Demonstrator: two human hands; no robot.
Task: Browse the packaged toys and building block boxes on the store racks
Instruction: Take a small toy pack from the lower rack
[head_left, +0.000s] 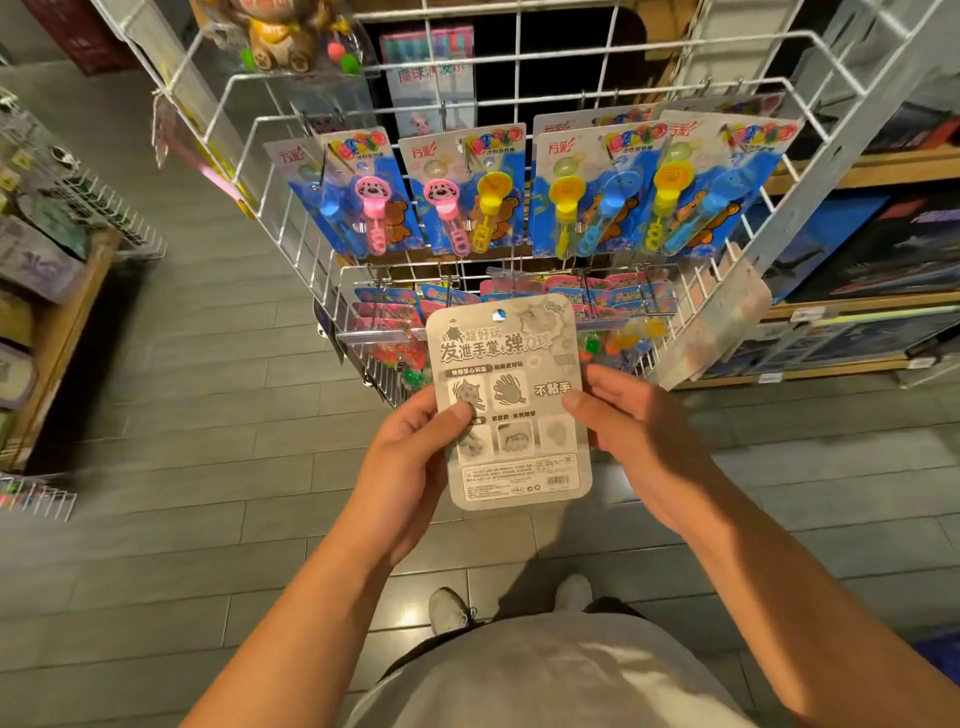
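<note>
Grey floor tiles (156, 467) are running under you, and a white wire rack (597, 67) is standing straight ahead, but your attention belongs on the card between your grips. You are holding a flat toy pack (511, 400) with its printed grey back facing you, upright and tilted slightly. Your left hand (410, 462) is pinching its left edge, thumb lying across the printed face and the other fingers hidden behind it. Your right hand (628, 421) is pinching the right edge the same way, thumb tip on the front, fingers behind. Both grips are closed lightly on the card, neither one wrapping it.

To do this step well, I judge you should be keeping the thumbs near the edges so they are not covering the pictures or the small print at the bottom, and holding the card level enough to read. The blister side is turned away, so what is inside cannot be told from here; turning it over would be the natural check.

Both forearms are reaching forward from your body, wrists angled inward toward each other.

Just beyond your grips, a lower row of similar packs (571, 296) is hanging on hooks. Above those, bubble wand cards (587, 192) are hanging in a row. Farther right, wooden shelves of dark boxes (893, 249) are showing.
</note>
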